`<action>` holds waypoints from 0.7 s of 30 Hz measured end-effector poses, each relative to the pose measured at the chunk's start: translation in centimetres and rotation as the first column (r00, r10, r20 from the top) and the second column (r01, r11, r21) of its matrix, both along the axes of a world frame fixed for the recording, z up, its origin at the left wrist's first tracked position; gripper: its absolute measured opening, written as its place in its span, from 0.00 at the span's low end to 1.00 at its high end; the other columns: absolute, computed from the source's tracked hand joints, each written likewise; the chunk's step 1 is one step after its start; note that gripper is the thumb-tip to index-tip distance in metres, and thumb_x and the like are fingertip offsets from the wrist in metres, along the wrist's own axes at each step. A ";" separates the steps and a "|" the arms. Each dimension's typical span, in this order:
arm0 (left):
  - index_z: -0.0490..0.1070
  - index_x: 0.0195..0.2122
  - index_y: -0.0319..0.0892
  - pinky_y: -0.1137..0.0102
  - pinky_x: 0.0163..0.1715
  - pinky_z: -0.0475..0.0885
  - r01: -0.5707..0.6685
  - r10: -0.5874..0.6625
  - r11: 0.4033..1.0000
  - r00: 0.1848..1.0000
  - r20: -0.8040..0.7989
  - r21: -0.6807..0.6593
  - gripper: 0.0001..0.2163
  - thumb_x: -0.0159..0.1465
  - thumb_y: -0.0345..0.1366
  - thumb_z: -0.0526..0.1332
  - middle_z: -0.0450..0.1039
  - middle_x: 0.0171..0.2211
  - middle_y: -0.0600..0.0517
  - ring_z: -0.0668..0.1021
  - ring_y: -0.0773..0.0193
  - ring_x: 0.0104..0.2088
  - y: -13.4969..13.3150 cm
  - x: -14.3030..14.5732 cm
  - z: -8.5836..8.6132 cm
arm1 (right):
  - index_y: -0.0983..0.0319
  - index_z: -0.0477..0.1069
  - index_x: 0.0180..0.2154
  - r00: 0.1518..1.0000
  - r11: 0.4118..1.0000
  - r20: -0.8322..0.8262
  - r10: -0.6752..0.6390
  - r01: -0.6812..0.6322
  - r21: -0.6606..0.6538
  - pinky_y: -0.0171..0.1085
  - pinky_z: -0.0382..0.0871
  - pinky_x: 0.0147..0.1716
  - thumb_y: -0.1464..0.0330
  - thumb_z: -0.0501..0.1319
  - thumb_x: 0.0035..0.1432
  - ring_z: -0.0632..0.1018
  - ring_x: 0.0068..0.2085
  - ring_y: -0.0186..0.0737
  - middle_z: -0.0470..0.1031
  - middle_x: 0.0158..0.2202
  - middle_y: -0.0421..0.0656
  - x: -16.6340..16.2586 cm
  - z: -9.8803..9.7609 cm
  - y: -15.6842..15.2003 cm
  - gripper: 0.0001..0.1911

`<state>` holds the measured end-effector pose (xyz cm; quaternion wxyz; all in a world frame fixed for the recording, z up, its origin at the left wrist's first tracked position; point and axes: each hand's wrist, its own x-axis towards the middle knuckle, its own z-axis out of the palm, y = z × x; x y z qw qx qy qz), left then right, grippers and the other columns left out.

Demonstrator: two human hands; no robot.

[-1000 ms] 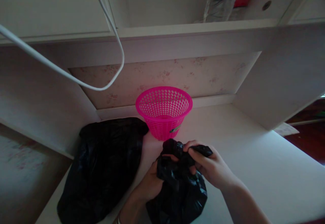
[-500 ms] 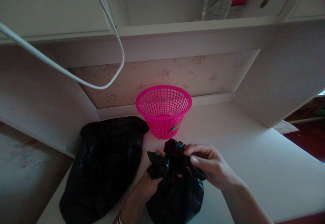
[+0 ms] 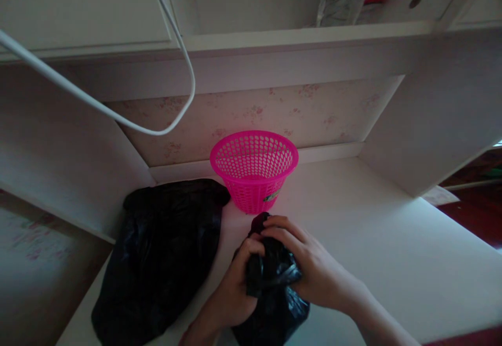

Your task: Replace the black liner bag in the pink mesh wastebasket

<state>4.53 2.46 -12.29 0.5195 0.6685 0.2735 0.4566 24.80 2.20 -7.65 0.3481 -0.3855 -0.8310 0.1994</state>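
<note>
Between my hands is a black plastic bag (image 3: 274,309), bunched at its top and fuller below, over the front of the white surface. My left hand (image 3: 241,278) is closed around the gathered plastic on the bag's left side. On the other side, my right hand (image 3: 304,257) curls over the bunched top, its fingertips pressing into the plastic. Just beyond the hands stands a pink perforated basket (image 3: 253,197), upright, nothing visible inside. A larger black plastic bag (image 3: 168,252) lies spread out to the left of the basket.
A white cable (image 3: 117,118) hangs in a loop at upper left. Above is a shelf edge (image 3: 274,43) with a clear plastic package (image 3: 341,3) on it. White side panels (image 3: 415,111) flank the white surface (image 3: 392,241), backed by flowered wallpaper (image 3: 254,113).
My right hand has moved left and over the bag's top, and my left hand has turned and closed more around the plastic. The loose flaps are now gathered tighter between both hands.
</note>
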 end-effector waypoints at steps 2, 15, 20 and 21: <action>0.71 0.44 0.48 0.71 0.48 0.69 0.011 -0.005 0.996 0.997 -0.077 0.087 0.20 0.57 0.16 0.59 0.71 0.48 0.54 0.75 0.63 0.47 0.0 -0.1 0.4 | 0.59 0.68 0.52 0.997 0.999 0.070 0.038 -0.039 0.008 0.43 0.73 0.47 0.79 0.59 0.48 0.79 0.47 0.47 0.78 0.48 0.48 0.2 0.1 0.4 0.28; 0.82 0.42 0.51 0.73 0.44 0.72 -0.124 0.140 0.982 0.985 -0.105 0.143 0.17 0.63 0.20 0.63 0.74 0.43 0.52 0.79 0.63 0.43 -1.0 1.1 0.4 | 0.59 0.71 0.40 0.904 0.896 -0.084 -0.418 0.426 0.128 0.35 0.61 0.23 0.70 0.58 0.67 0.73 0.22 0.37 0.76 0.24 0.39 -2.1 -3.7 1.6 0.04; 0.82 0.45 0.53 0.75 0.44 0.72 -0.173 0.189 0.964 0.980 -0.063 0.200 0.20 0.63 0.18 0.64 0.77 0.41 0.54 0.80 0.64 0.43 -0.5 0.5 0.5 | 0.56 0.79 0.57 0.987 0.994 -0.131 -0.091 0.081 -0.078 0.41 0.77 0.43 0.75 0.56 0.62 0.84 0.43 0.45 0.85 0.44 0.48 -0.5 -2.1 1.1 0.25; 0.82 0.46 0.54 0.75 0.44 0.73 -0.170 0.186 0.962 0.981 -0.055 0.215 0.21 0.63 0.18 0.64 0.77 0.41 0.55 0.80 0.65 0.43 -0.4 0.3 0.4 | 0.56 0.81 0.55 0.990 0.993 -0.140 -0.029 0.012 -0.121 0.43 0.78 0.46 0.75 0.59 0.61 0.84 0.45 0.47 0.85 0.45 0.48 0.2 -1.8 1.0 0.24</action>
